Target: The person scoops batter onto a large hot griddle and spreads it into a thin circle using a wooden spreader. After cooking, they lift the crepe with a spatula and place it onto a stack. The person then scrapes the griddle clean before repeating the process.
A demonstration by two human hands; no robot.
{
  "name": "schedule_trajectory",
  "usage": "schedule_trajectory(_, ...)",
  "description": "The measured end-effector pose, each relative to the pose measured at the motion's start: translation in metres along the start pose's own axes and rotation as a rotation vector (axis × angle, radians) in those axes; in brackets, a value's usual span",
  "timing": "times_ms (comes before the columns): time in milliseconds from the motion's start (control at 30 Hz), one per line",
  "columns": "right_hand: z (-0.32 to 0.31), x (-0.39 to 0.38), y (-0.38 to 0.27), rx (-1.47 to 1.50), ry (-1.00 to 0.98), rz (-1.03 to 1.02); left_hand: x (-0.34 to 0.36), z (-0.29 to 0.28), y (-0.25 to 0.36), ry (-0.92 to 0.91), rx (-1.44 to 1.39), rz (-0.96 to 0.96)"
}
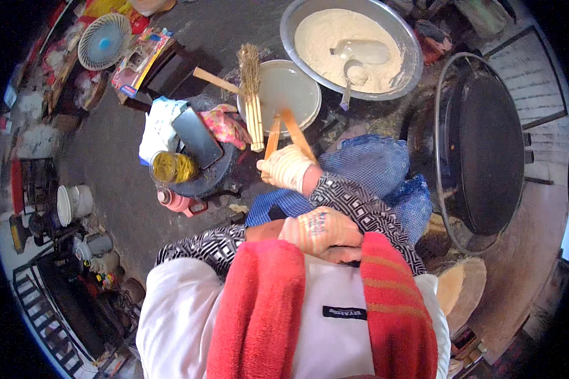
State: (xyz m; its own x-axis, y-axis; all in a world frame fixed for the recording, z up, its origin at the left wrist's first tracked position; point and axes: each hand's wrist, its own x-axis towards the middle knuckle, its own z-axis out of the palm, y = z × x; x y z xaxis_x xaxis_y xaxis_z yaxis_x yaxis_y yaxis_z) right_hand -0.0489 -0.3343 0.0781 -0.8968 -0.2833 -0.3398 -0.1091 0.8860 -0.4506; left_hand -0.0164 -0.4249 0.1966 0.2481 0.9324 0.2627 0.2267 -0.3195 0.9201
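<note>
My right hand [287, 168], in a pale striped glove, grips a pair of flat wooden strips [302, 136] that spread in a V. Their far ends blur at the near rim of a round pan [289, 71] of greyish liquid. Close to my chest, my left hand [321, 232], gloved too, has its fingers curled inward; whatever they hold, if anything, is hidden. A straw brush [251, 95] with a bound pale handle lies across the pan's left side. Another flat wooden stick [217, 81] pokes out beside it.
Beyond the pan, a large metal basin [413, 69] holds pale powder, a clear bottle-shaped scoop [361, 52] and a ladle [348, 88]. A round black griddle [487, 151] stands at right. On a stool at left lie a phone [197, 138] and a yellow-filled jar [174, 167]. A pink bottle [178, 202] stands nearby.
</note>
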Motion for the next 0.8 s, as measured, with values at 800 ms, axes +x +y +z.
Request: schedule_trajectory(800, -0.015, -0.254, 0.021, 1.927, 1.36, 0.701, 0.189, -0.106, -0.31, 0.403, -0.639, -0.968)
